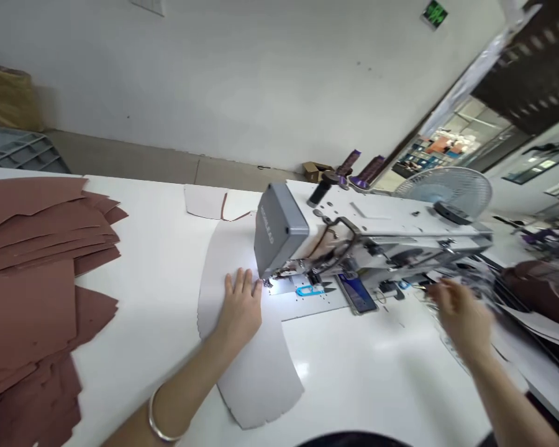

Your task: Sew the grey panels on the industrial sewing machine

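Observation:
My left hand [242,310] lies flat with fingers apart on a pale curved sheet of material [261,385], just left of the needle area of a sewing machine [282,230]. The sheet spreads across the table from behind the machine head toward me. On the machine bed rest blue thread snips [310,290], with a phone [356,292] to their right. My right hand [463,320] is off to the right, near the machine's far end, slightly blurred. Its fingers are curled together; what they hold, if anything, cannot be made out.
Stacked brown cut pieces [32,298] cover the table's left side. Thread spools [368,172] stand behind the machine, near a fan [445,186]. A grey crate [23,149] sits beyond the left table edge. Dark brown material [540,292] lies at far right.

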`<state>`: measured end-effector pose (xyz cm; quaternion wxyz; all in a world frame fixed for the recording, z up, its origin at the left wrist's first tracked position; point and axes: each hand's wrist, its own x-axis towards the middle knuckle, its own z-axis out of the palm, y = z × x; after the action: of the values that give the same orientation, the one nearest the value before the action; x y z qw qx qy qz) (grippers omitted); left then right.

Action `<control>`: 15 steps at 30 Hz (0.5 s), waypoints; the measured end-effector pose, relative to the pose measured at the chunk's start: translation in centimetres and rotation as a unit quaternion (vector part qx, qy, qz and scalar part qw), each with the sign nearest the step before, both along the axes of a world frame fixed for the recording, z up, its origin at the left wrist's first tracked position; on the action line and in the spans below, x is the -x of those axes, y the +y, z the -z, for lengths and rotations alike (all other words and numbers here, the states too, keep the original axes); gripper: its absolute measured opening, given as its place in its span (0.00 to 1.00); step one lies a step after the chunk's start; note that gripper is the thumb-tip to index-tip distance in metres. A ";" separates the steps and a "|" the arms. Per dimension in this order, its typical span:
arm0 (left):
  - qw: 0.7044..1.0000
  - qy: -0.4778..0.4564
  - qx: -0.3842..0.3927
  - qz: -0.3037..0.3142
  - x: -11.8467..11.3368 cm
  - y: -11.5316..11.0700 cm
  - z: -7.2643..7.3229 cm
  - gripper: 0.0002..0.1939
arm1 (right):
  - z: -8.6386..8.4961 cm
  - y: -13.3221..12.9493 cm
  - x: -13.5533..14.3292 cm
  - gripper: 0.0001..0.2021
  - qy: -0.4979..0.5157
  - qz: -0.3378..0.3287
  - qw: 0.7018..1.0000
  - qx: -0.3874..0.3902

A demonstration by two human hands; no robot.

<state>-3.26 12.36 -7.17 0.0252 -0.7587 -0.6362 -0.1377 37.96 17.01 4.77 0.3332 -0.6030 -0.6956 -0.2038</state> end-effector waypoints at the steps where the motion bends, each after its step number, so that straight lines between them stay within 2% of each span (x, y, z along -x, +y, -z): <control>1: 1.000 0.003 -0.001 0.000 0.0 0.0 0.0 0.24 | 1.1 -0.8 0.7 0.18 -0.017 -0.035 0.998 0.039; 3: 1.000 0.010 0.005 0.001 0.0 0.1 0.1 0.25 | 3.2 -3.1 3.3 0.12 -0.056 -0.112 0.988 0.086; 6: 0.999 0.021 0.025 0.009 0.3 0.0 0.2 0.26 | 6.2 -5.4 8.9 0.12 -0.043 -0.149 0.980 0.123; 8: 0.999 0.028 0.023 0.020 0.7 -0.4 0.1 0.27 | 7.8 -5.1 12.6 0.14 -0.033 -0.139 0.980 0.141; 11: 0.998 0.038 0.004 0.040 1.4 -1.3 -0.1 0.25 | 9.4 -3.2 16.6 0.15 -0.072 -0.083 0.974 0.199; 15: 0.998 0.049 -0.005 0.047 1.8 -2.2 -0.4 0.25 | 10.4 -1.4 18.9 0.15 -0.118 -0.023 0.965 0.234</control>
<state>-5.10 10.19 -6.73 0.0534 -0.7933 -0.5974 -0.1043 19.10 15.61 -5.61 0.1026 -0.6193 -0.7724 -0.0973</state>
